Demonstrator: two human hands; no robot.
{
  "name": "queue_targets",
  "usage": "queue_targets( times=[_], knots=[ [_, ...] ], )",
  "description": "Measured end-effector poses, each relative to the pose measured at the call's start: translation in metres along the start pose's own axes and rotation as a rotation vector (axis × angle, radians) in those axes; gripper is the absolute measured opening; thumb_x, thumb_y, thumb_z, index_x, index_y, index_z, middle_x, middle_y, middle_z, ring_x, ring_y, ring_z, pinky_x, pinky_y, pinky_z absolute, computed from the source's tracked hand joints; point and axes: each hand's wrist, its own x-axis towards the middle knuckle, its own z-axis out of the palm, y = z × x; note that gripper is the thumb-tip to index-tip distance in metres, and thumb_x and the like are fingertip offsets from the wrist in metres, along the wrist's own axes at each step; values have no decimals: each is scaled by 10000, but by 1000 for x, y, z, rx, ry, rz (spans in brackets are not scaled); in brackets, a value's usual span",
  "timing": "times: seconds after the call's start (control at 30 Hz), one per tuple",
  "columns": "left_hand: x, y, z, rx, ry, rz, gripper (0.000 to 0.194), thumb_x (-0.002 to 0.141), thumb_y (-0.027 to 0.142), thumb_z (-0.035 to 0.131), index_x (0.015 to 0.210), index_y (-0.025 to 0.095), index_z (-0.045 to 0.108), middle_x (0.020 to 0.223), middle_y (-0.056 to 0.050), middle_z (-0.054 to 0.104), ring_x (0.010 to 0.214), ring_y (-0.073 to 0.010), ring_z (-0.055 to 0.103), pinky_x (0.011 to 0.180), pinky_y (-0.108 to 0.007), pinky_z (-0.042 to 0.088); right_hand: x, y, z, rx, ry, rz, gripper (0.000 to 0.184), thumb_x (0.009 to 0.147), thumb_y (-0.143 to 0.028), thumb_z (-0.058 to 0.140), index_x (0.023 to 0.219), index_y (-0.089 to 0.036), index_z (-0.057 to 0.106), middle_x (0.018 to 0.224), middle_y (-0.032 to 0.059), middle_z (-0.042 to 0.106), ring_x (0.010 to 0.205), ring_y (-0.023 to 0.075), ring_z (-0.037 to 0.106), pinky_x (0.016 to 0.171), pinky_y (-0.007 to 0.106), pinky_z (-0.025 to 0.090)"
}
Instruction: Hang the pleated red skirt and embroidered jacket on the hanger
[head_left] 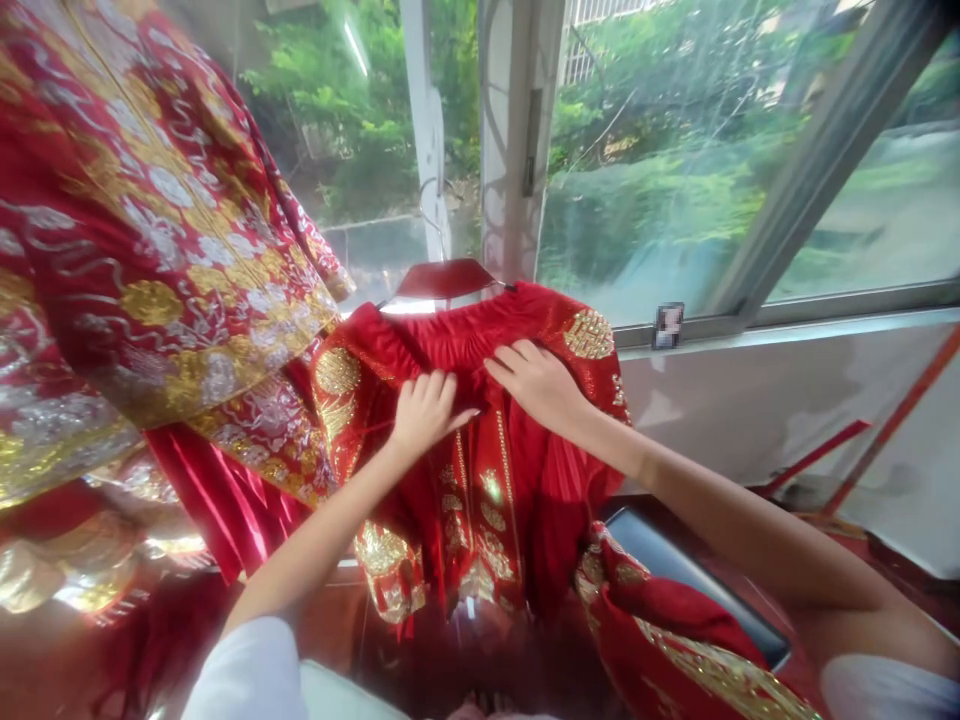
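A red pleated skirt with gold embroidery [517, 470] hangs on a red hanger [442, 278] in front of the window. My left hand [426, 408] rests on the gathered waistband with fingers stretched flat. My right hand [538, 382] lies just to the right of it, fingers spread on the same fabric. Neither hand grips anything that I can make out.
A large red robe with gold and silver embroidery [142, 260] hangs close at the left. More red embroidered cloth [675, 630] lies at the lower right over a dark seat [675, 565]. A window frame [517, 140] and a sill [787, 330] stand behind.
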Motion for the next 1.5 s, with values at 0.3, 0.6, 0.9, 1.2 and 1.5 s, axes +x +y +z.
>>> queue_targets(
  times=[0.3, 0.6, 0.9, 1.2, 1.5],
  knots=[
    [-11, -1, 7, -83, -189, -137, 293, 975, 171, 345, 1152, 152, 578, 1040, -125, 606, 857, -207, 644, 656, -282, 509, 17, -4, 14, 197, -206, 69, 238, 903, -69, 462, 887, -121, 694, 922, 110, 676, 917, 221, 545, 728, 321, 362],
    [8, 8, -39, -508, -128, -276, 107, 855, 197, 572, 948, 173, 619, 728, -20, 640, 656, -165, 603, 644, -281, 460, 43, -16, -3, 1166, -195, 815, 177, 779, -93, 498, 617, -151, 543, 482, -34, 479, 437, 81, 415, 496, 234, 326],
    [46, -51, -97, -893, 242, -287, 313, 695, 198, 718, 644, 194, 409, 533, 72, 425, 458, -48, 351, 451, -192, 257, 28, 55, -35, 733, 138, 676, 36, 742, -202, 570, 743, -184, 602, 492, -51, 469, 465, 76, 369, 541, 243, 332],
    [38, -67, -113, -583, -106, -170, 42, 662, 170, 600, 630, 189, 619, 605, -12, 589, 546, -127, 511, 545, -267, 396, 33, 54, -42, 960, -347, 289, 214, 672, -200, 657, 844, -196, 529, 539, -61, 611, 480, 85, 490, 522, 232, 356],
    [62, -31, -56, -300, 541, -266, 70, 840, 180, 605, 835, 161, 672, 786, -40, 601, 771, -153, 549, 750, -289, 431, 58, 19, -35, 1363, -16, 391, 218, 796, -307, 620, 941, -194, 502, 848, 36, 681, 733, 126, 643, 580, 223, 462]
  ],
)
